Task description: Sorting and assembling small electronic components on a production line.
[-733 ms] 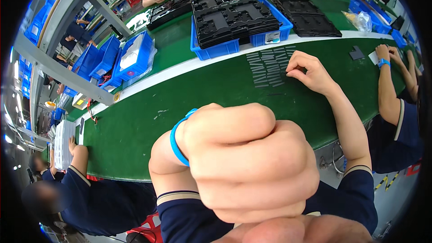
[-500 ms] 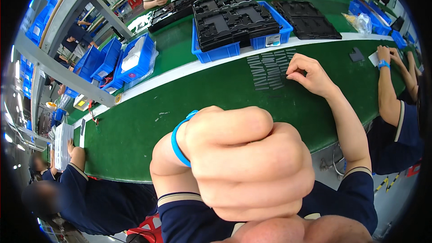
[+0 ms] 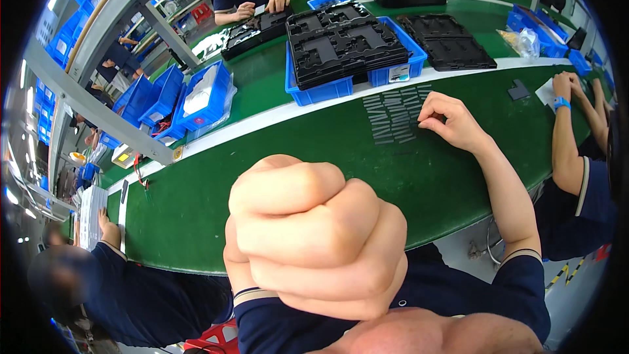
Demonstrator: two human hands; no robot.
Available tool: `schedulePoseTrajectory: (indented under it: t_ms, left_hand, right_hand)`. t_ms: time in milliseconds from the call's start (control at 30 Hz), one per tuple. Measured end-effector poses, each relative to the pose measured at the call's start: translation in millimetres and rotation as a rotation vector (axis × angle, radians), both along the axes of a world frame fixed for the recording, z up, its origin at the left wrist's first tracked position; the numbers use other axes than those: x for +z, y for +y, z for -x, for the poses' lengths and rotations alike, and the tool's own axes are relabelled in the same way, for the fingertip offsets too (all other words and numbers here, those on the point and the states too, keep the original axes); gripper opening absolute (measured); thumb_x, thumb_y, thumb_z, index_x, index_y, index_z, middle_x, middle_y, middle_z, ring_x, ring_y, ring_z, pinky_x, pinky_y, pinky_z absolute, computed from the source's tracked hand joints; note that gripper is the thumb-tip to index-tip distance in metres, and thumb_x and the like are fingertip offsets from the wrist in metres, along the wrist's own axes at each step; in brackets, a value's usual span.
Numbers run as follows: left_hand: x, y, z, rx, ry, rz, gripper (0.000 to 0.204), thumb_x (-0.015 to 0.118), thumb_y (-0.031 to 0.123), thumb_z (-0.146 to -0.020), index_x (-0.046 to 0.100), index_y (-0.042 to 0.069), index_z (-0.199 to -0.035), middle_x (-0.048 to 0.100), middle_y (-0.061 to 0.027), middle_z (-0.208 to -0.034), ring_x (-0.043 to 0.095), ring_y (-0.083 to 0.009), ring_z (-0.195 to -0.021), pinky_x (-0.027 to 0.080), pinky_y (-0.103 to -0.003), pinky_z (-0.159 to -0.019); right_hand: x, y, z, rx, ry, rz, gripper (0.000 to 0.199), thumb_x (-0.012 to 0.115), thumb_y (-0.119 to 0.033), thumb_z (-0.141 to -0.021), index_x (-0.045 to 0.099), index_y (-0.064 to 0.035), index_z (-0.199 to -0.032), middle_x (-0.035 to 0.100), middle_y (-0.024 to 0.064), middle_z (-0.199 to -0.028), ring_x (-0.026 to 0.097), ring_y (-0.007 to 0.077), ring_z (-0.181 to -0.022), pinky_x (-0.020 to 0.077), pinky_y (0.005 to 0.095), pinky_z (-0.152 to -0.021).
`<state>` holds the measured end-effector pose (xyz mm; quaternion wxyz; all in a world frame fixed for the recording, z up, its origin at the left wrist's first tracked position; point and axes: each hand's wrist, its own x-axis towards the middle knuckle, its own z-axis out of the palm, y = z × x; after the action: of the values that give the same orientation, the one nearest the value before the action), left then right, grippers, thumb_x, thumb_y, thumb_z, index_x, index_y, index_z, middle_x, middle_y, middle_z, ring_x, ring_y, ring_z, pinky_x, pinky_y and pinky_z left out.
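Observation:
My left hand [image 3: 321,239] is raised close in front of me, curled into a fist. Its fingertips and palm are turned away, so anything inside stays hidden. Over the green table [image 3: 275,137], my right hand [image 3: 453,121] has thumb and fingers brought together in a pinch. Whatever may be between those fingertips is too small to make out. Just left of them lie several thin grey strips [image 3: 391,118], laid out in rough rows.
Black plastic trays [image 3: 347,46] are stacked across blue bins [image 3: 321,94] beyond the strips. A flat black tray [image 3: 452,42] lies to their right. More blue bins [image 3: 209,98] stand left. A grey L-shaped piece [image 3: 519,90] rests near a co-worker's hands [image 3: 562,85].
My left fist has moved left and turned slightly, and its blue wristband has gone out of sight. My right hand keeps its pinch beside the strips. The view has tilted up a little.

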<state>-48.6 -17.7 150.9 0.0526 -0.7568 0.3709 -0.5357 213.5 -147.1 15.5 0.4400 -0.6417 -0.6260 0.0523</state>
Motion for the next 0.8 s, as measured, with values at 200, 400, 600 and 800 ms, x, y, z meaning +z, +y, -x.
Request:
schedulePoseTrajectory:
  t_ms: [200,400,600,800]
  left_hand:
    - [-3,-1,4,0.002,-0.07,0.07,0.011,0.058,0.014,-0.068,0.054,0.008,-0.077,0.061,-0.0066,-0.079,0.053,-0.0197,-0.066,0.038,-0.029,-0.048]
    - [-7,2,1,-0.014,-0.105,0.067,0.012,0.059,0.012,-0.065,0.054,0.007,-0.075,0.061,-0.0063,-0.078,0.053,-0.0196,-0.063,0.038,-0.029,-0.048]
    - [-11,-7,11,0.086,-0.084,0.145,0.011,0.06,0.009,-0.063,0.054,0.007,-0.072,0.061,-0.0051,-0.078,0.053,-0.0185,-0.062,0.038,-0.028,-0.048]
    - [-4,-12,6,0.077,-0.014,0.159,0.012,0.061,0.008,-0.062,0.056,0.008,-0.073,0.061,-0.0036,-0.078,0.051,-0.0175,-0.061,0.036,-0.027,-0.046]
  right_hand:
    - [3,0,4,-0.02,0.034,0.031,0.01,0.07,0.002,-0.078,0.061,-0.0025,-0.08,0.057,0.0028,-0.081,0.054,0.0136,-0.071,0.0404,0.0262,-0.058]
    - [2,1,2,-0.001,0.01,0.019,0.008,0.069,0.001,-0.08,0.061,-0.002,-0.082,0.055,0.0033,-0.08,0.053,0.0142,-0.069,0.0421,0.027,-0.059]
    - [3,2,3,0.018,-0.031,-0.013,0.009,0.069,0.001,-0.08,0.061,-0.0021,-0.082,0.055,0.0033,-0.079,0.053,0.0148,-0.069,0.042,0.0274,-0.058]
    - [1,1,1,-0.001,-0.003,0.008,0.01,0.07,0.002,-0.078,0.061,-0.0019,-0.08,0.058,0.0032,-0.081,0.053,0.0135,-0.07,0.0411,0.0259,-0.058]
